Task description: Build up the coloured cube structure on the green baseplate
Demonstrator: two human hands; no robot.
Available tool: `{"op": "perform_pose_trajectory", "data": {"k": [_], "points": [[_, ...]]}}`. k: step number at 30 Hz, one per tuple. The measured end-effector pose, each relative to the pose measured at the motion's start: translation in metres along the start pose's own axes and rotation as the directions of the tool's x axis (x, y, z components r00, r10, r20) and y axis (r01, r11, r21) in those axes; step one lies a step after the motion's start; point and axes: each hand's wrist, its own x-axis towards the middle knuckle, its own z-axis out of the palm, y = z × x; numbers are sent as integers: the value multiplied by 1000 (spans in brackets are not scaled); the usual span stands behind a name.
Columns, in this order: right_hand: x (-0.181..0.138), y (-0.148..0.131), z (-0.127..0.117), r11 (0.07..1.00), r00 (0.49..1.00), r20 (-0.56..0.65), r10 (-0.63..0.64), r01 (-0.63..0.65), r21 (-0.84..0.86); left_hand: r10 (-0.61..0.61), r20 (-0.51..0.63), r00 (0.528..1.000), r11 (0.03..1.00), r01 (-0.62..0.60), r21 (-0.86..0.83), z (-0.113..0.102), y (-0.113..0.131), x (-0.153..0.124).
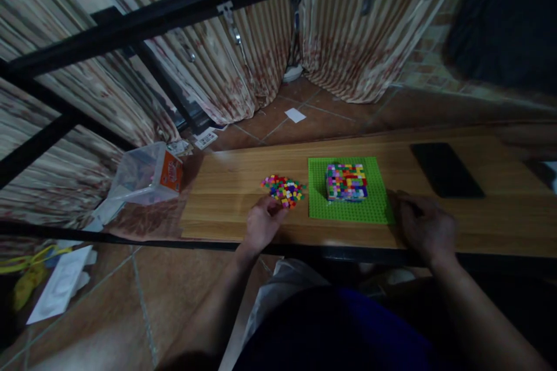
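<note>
resting our left hand [261, 225] against a heap of tiny multicoloured bricks [284, 190], fingers loosely curled, holding nothing. our right hand [424, 226] lies flat and empty beside the green baseplate [346, 208] carrying a brick block [347, 181].

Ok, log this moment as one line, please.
left hand at loose brick pile | right hand rests by green baseplate | multicoloured block on baseplate | phone right

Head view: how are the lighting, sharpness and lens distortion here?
Head view: dim and warm-tinted, with dark lower corners; wide-angle bending of the black metal bars; soft focus, so the pile of small multicoloured bricks beside the left hand blurs together; the right hand is in shadow.
</note>
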Motion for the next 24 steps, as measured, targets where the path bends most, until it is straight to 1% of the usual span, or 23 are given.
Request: {"op": "perform_pose_trajectory", "data": {"k": [3,6,11,16,20,24], "points": [[0,1,1,1000,1000,-1,0,0,-14,7,-4,1000,998,-7,63,6,5,1],[0,2,1,1000,1000,-2,-20,20,-14,10,-16,1000,996,-8,89,6,5,7],[0,-2,-1,1000,1000,-9,-28,28,1,92,-68,993,989,-83,124,4,-1,14],[0,-5,-2,1000,1000,-8,-7,7,4,169,-56,984,978,-161,131,12,-2,11],[-1,-2,0,1000,1000,-4,-15,15,12,175,-65,982,970,-161,184,19,2,8],[-1,2,2,1000,1000,-11,-15,15,-20,179,-35,983,960,-166,227,19,6,10]]}}
